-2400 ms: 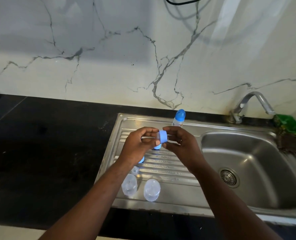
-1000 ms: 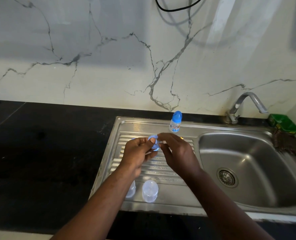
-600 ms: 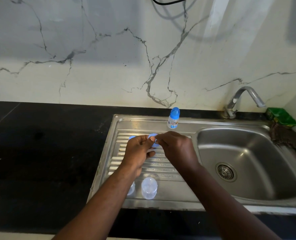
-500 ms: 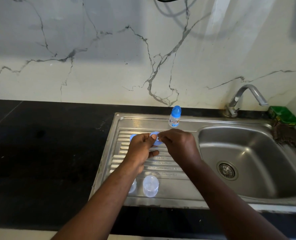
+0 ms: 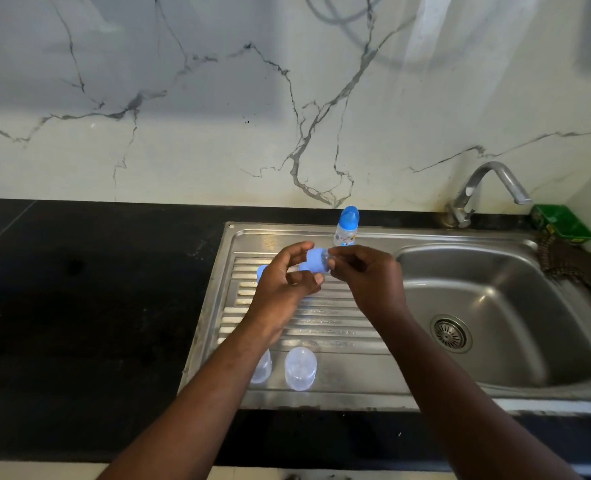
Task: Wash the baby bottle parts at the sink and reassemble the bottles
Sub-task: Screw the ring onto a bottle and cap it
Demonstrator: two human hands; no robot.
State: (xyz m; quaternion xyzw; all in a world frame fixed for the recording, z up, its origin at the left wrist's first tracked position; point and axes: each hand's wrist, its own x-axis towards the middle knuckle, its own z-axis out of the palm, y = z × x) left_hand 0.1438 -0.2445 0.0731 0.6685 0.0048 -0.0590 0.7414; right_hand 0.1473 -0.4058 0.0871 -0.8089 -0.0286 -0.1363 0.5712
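Wall: white marble wall (image 5: 217,140) with grey veins fills the background you face.
Desk: your black desk (image 5: 79,299) runs in from the left and frames the sink.
Sink: the steel sink (image 5: 356,393) is set into the desk, with its ribbed drainboard (image 5: 335,327) on the left and its basin (image 5: 515,306) with a round drain (image 5: 449,333) on the right.
Tap: the tap (image 5: 488,188) stands behind the basin, and a green tub (image 5: 564,226) sits just beside it on the right.
Left hand: your left hand (image 5: 287,284) is above the drainboard, forefinger and thumb curled around the left side of the blue collar.
Right hand: your right hand (image 5: 368,277) faces it and pinches the collar's right end, where a clear part shows.
Capped bottle: the capped bottle (image 5: 346,227) stands upright at the back edge of the sink, beyond your hands.
Clear pieces: one clear dome-topped piece (image 5: 300,368) stands near the drainboard's front edge. A second clear piece (image 5: 263,368) beside it is half hidden by your left forearm.
Blue collar: the blue collar (image 5: 316,260) is held on its side between both hands, off the drainboard.
Blue piece: a blue piece (image 5: 261,270) peeks out behind your left hand. You cannot tell what it is.
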